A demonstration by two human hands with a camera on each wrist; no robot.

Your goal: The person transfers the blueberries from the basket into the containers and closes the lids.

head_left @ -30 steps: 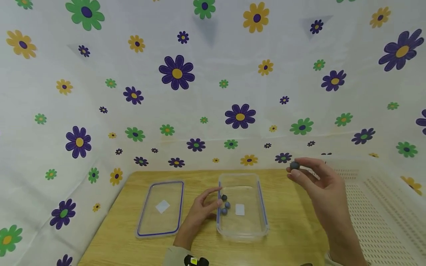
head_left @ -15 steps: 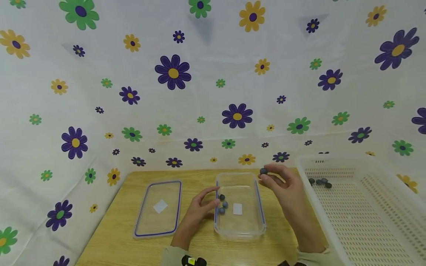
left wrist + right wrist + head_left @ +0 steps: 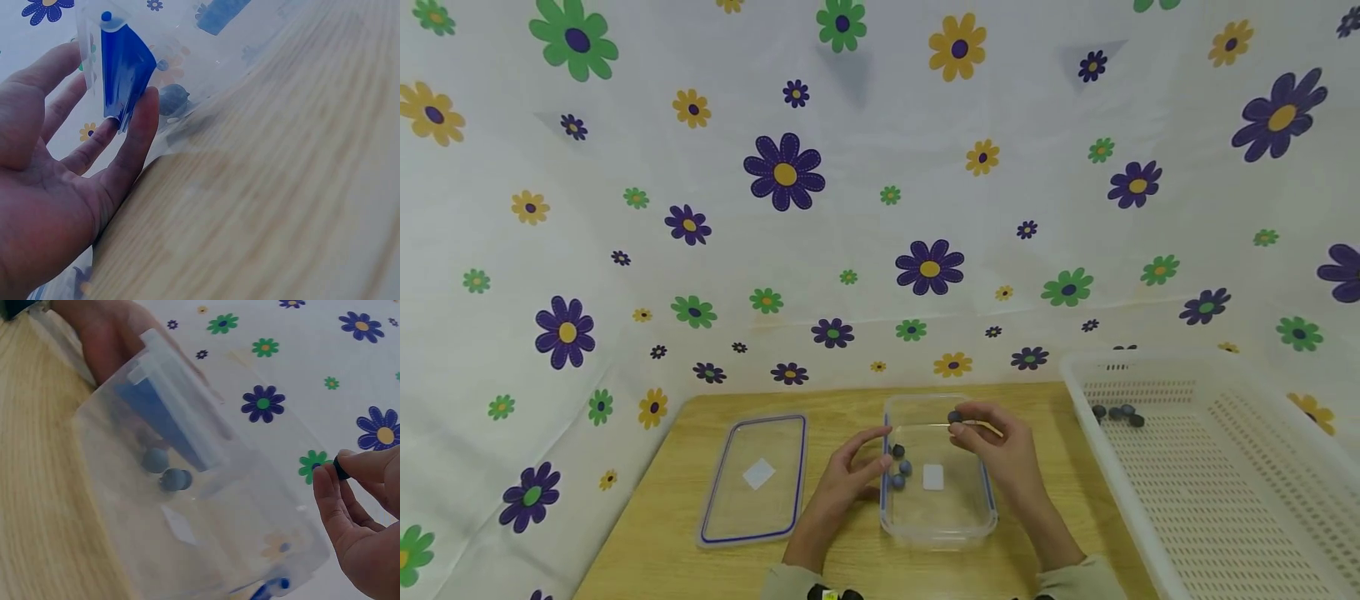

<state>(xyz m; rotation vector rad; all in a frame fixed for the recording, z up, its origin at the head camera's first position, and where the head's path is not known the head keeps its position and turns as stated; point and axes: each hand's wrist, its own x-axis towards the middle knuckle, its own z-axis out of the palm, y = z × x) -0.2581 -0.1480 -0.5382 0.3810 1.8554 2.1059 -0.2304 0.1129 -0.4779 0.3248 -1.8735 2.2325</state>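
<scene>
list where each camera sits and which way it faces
Head: worn on the head, facing forward and down at the clear container; left hand and right hand show.
Left wrist: on that wrist, facing the clear container's side; left hand shows.
Right wrist: on that wrist, facing across the clear container; right hand shows, left hand beyond.
Head and right wrist share the pinched blueberry.

Flower-print white sheeting (image 3: 1015,100), light wood-grain tabletop (image 3: 647,500)

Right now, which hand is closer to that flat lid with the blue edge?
The left hand: it is at the clear box's left side, just right of the lid. The right hand is farther, pinching a dark berry over the box.
</scene>
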